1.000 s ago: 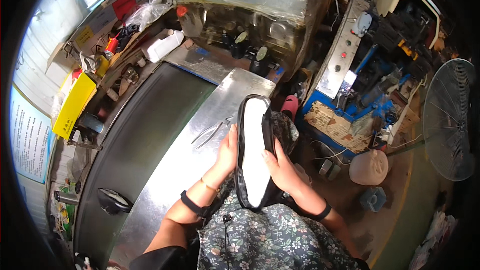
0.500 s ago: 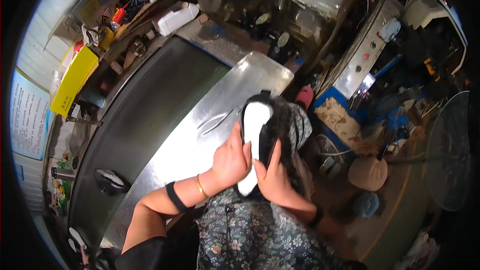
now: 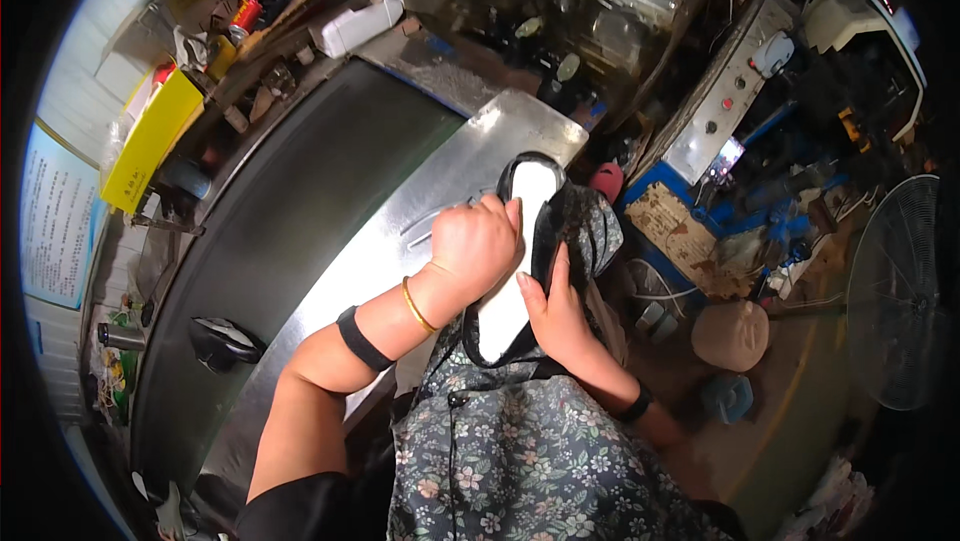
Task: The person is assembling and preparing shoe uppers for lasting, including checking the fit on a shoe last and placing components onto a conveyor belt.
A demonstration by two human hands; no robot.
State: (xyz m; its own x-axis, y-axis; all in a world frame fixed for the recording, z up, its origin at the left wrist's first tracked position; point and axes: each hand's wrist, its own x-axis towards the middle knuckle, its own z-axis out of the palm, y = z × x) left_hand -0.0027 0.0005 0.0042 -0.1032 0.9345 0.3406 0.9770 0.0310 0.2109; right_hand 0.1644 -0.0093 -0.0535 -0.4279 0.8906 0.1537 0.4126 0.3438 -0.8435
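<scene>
A black shoe [image 3: 509, 309] with a long white sole-shaped face turned up lies over my lap, its far end near the metal tabletop's edge. My left hand [image 3: 477, 244] is closed at the shoe's left rim, knuckles up, the thumb against the white face. My right hand [image 3: 557, 316] grips the right side, thumb at the white face and fingers along the black edge. Beside my left hand, a thin silver tool [image 3: 418, 233] with two arms lies on the metal tabletop [image 3: 340, 281], partly hidden by that hand.
Left of the tabletop runs a dark conveyor belt [image 3: 290, 181] carrying another black shoe [image 3: 224, 343]. A yellow box [image 3: 152, 141] and a white plastic bottle [image 3: 360, 26] stand beyond it. To the right are a machine with a control panel [image 3: 728, 96], a jug [image 3: 731, 336] and a fan [image 3: 897, 291].
My left hand has moved up along the shoe and curled from outstretched fingers into a closed grip. The shoe has shifted slightly and tilted to the right.
</scene>
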